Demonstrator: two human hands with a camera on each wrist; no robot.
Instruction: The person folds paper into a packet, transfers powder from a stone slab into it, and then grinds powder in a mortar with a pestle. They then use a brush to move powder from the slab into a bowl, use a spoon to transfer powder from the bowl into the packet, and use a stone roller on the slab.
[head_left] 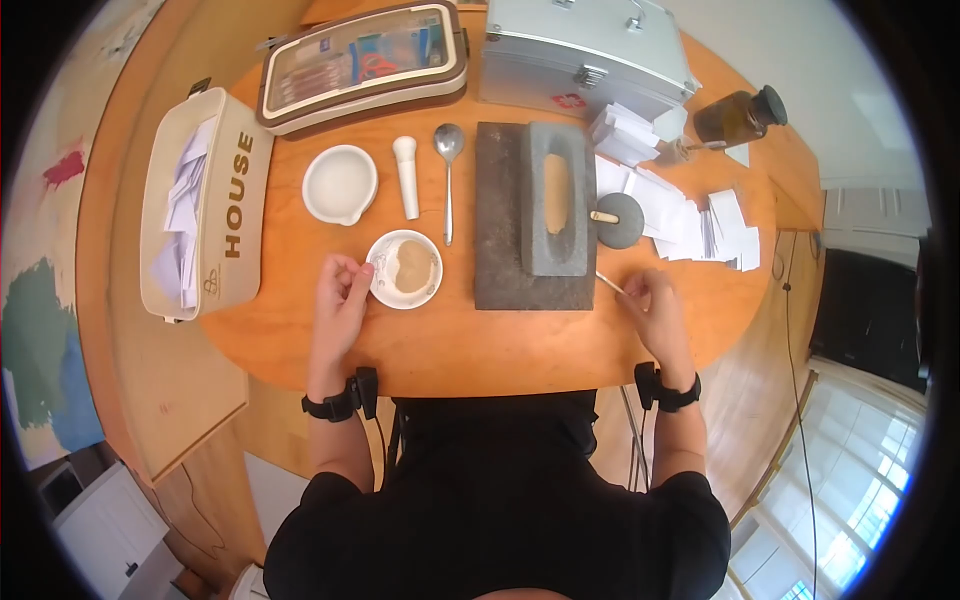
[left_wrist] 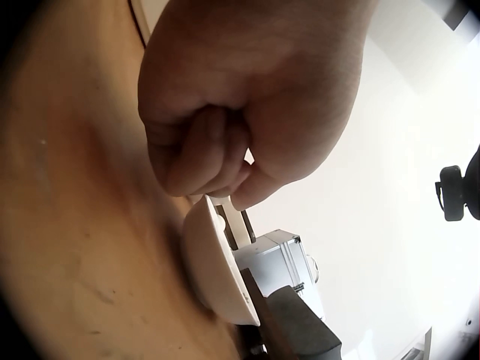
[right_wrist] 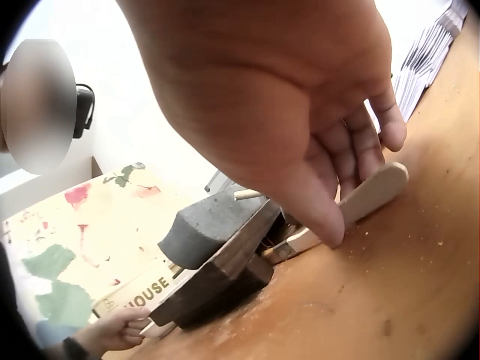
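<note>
My left hand pinches the left rim of a small white bowl standing on the table with tan powder inside. In the left wrist view the fingers are curled at the bowl's edge. Over on the right, my right hand pinches a pale, flat wooden handle between thumb and fingers, low over the table. That handle has a darker band at its far end, beside a dark board. On the board rests a grey stone grinding trough with tan powder in its hollow.
A stone grinding wheel with a wooden peg leans right of the trough. Behind the bowl lie a white mortar, pestle and spoon. Paper packets, a brown jar, a metal case and HOUSE bin surround them.
</note>
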